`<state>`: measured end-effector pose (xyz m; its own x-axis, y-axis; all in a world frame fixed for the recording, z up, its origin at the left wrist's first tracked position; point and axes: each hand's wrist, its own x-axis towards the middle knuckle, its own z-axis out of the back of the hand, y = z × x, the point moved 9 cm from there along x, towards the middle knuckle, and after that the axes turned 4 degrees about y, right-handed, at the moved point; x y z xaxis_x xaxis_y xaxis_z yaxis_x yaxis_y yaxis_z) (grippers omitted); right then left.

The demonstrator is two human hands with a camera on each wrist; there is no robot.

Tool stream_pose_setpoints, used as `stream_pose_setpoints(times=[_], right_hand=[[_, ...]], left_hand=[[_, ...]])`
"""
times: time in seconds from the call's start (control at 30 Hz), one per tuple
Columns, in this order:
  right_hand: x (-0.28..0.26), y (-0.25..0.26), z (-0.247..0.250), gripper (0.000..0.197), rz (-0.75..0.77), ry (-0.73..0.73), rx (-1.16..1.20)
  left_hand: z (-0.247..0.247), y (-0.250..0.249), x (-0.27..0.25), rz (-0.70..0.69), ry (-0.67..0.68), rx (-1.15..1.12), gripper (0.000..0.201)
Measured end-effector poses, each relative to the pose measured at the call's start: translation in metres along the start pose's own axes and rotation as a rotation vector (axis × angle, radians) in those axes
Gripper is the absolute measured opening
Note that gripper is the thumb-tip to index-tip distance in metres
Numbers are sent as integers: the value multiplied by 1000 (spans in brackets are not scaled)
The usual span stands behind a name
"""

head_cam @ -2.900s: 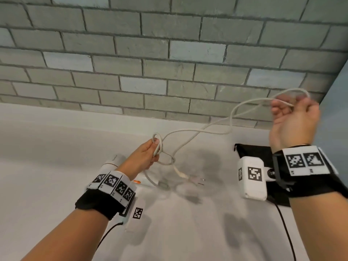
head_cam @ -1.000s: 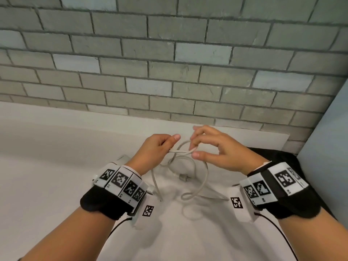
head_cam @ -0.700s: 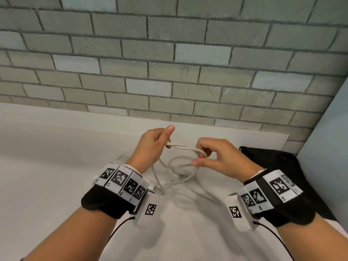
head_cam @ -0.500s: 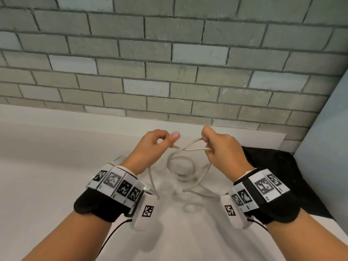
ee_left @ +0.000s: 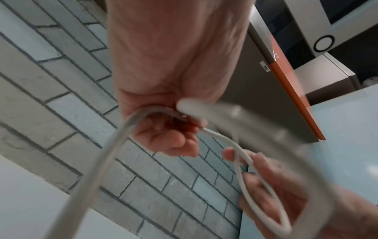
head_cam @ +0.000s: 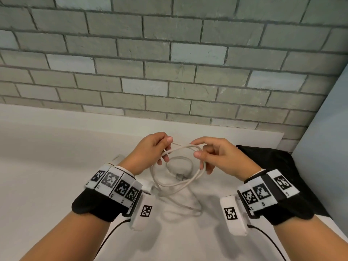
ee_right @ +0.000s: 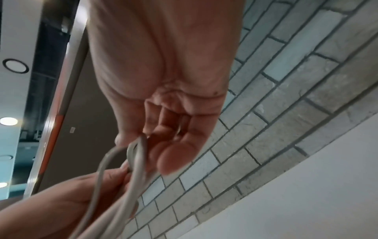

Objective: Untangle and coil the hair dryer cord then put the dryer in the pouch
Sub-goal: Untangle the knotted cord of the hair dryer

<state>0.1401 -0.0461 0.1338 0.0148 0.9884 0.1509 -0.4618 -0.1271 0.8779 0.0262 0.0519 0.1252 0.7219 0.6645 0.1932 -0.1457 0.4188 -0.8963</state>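
Observation:
The white hair dryer cord [head_cam: 183, 146] runs between both hands above the counter. My left hand [head_cam: 165, 147] grips its gathered strands with curled fingers. My right hand [head_cam: 197, 150] pinches the loop's far end between thumb and forefinger. More loops [head_cam: 177, 185] hang down to the counter, with the plug [head_cam: 180, 177] lying inside them. Only a white sliver of the dryer [head_cam: 116, 158] shows behind my left wrist. The black pouch [head_cam: 282, 166] lies flat to the right. The left wrist view has the cord [ee_left: 241, 161] leaving my left hand [ee_left: 167, 129]; the right wrist view has the cord [ee_right: 137, 161] under my right hand [ee_right: 163, 137].
The white counter [head_cam: 47, 176] meets a grey brick wall [head_cam: 169, 63] at the back. A pale blue side panel [head_cam: 329, 138] closes off the right, just beyond the pouch. Black sensor cables trail from both wrist bands.
My right hand, held high and far right with the cord earlier, has come in to meet my left hand. The cord now hangs in gathered loops between them.

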Motion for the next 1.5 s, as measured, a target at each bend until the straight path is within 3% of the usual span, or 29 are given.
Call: stream_pose_setpoints(times=[0.1,0.17,0.2,0.3,0.4,0.5,0.6,0.7,0.83,0.9,1.0,1.07,1.2,1.3,1.37,1.5], right_hand=[[-4,-2,34,18,57,-314,-43],[-13,5,56,21,134,-509,-234],[-15,8,56,20,169,-506,-347],[-10,-6,32,12,168,-245,-572],[-11,-53,32,25,-66,-142,-766],[-20,-93,40,30,-277,-127,-725],[-24,-99,52,29,-256,-248,-505],[-25,-79,48,26,-113,-269,-35],[-28,-39,28,30,88,-76,649],[-31,-23,20,28,137,34,753],[-36,-8,-2,22,93,203,420],[-34,-16,-8,16,-23,219,125],[-27,-41,38,14,-162,-127,-370],[-37,-64,52,22,-403,-116,-775],[-40,-73,49,29,-494,-105,-774],[-39,-47,64,46,-329,-335,-610]], left_hand=[[11,12,3,67,-87,-78,29],[25,20,4,106,-190,-165,30],[32,23,3,118,-239,-214,30],[48,25,2,124,-351,-386,31],[66,21,-1,73,-454,-563,30],[76,17,-3,13,-492,-673,30],[76,17,-6,-23,-523,-774,30],[81,19,-3,-42,-534,-882,30],[89,26,4,-5,-519,-1031,33],[86,27,6,8,-514,-1041,33],[78,27,8,29,-486,-1026,33],[80,28,8,28,-478,-1045,34],[98,37,3,5,-539,-1098,35],[97,41,0,16,-532,-1058,36],[90,40,-2,37,-499,-965,34],[64,34,-4,108,-326,-671,30]])
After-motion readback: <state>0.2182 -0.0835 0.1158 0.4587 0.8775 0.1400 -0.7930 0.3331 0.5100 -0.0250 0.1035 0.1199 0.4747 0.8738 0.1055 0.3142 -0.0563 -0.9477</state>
